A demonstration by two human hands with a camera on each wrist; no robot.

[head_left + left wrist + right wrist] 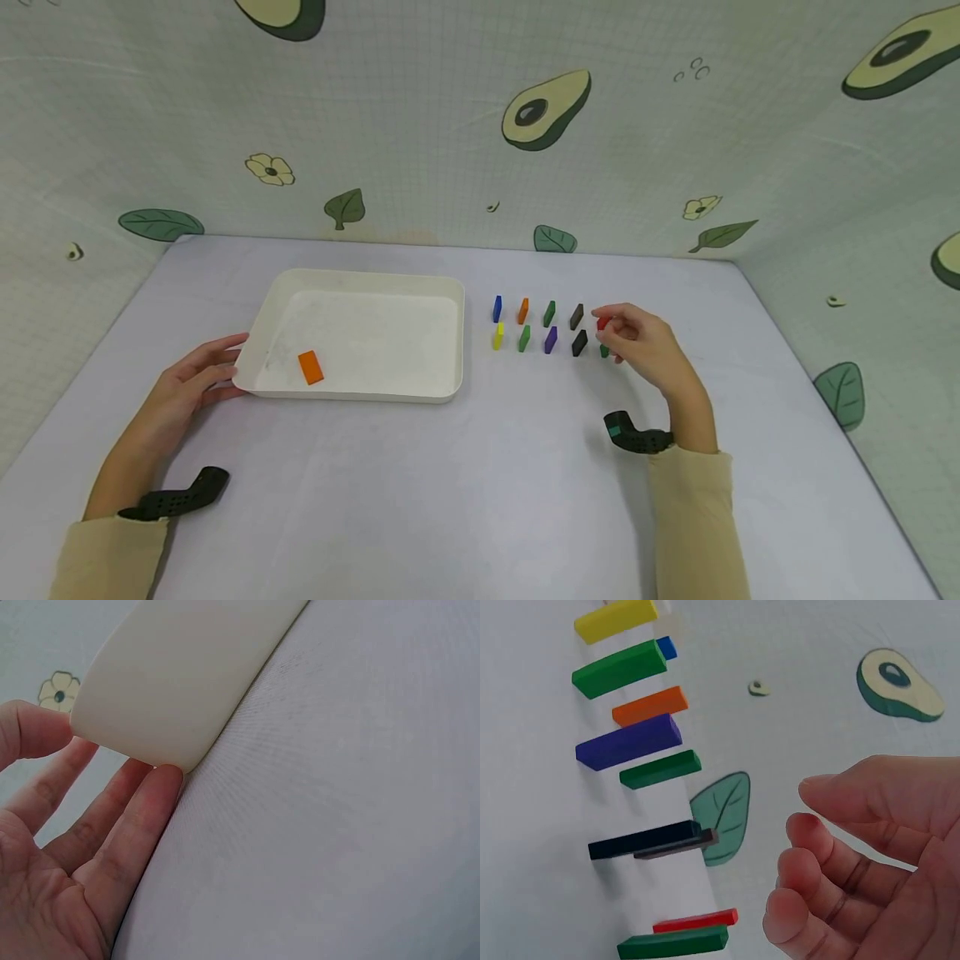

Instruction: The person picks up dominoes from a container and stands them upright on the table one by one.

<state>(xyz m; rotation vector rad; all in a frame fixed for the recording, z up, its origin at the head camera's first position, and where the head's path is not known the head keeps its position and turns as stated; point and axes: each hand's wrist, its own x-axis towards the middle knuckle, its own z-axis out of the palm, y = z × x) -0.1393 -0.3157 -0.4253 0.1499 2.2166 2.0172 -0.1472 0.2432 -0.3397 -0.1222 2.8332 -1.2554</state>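
My left hand (187, 379) is at the left end of a white tray (454, 342), its fingertips (161, 784) touching the tray wall. Inside the tray, toward the front left, lies an orange block (311, 367). Over the right end of two rows of upright domino-like blocks is my right hand (643, 340), fingers loosely bent. Nearest it are a red block (696, 921) and a green block (673, 943), both standing on the table. The right wrist view shows a gap between the fingertips and these blocks, with nothing held.
Other standing blocks include blue (497, 308), orange (523, 311), yellow (498, 337), purple (551, 340) and black (579, 343). They stand right of the tray on a white tablecloth (450, 500). A patterned cloth (420, 125) rises behind the table.
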